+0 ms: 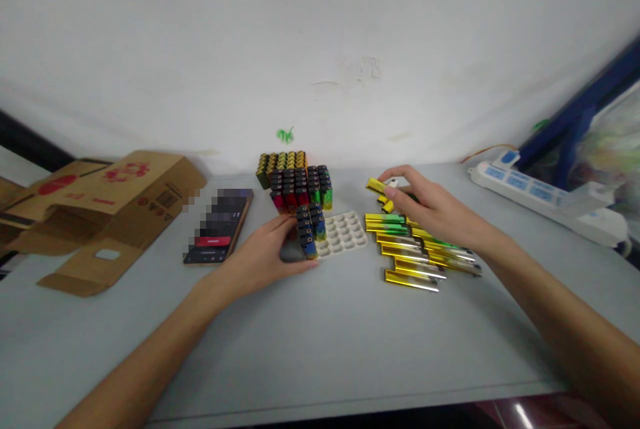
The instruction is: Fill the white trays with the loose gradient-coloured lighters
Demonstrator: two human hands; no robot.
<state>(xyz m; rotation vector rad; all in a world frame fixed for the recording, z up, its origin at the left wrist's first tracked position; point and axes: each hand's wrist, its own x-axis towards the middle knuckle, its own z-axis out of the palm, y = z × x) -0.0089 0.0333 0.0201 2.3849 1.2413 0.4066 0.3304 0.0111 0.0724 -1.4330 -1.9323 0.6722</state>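
Observation:
A white plastic tray point(345, 232) with round pockets lies on the table, with several blue lighters point(309, 230) standing upright at its left end. My left hand point(263, 252) grips that end, thumb along the front edge and fingertips partly hidden behind the lighters. Between the thumb and fingers of my right hand point(423, 202) is a yellow lighter point(377, 186), raised above the table. Beneath and in front of this hand lie loose yellow and green lighters point(410, 265) in a staggered pile. A few more yellow lighters point(385, 203) lie just behind the pile.
Upright red and green lighters point(300, 187) and gold-topped ones point(281, 161) are packed behind the tray. A phone point(220, 225) and an open cardboard box point(120, 205) are on the left. A white power strip point(545, 199) lies at right, against a wall point(320, 49) behind.

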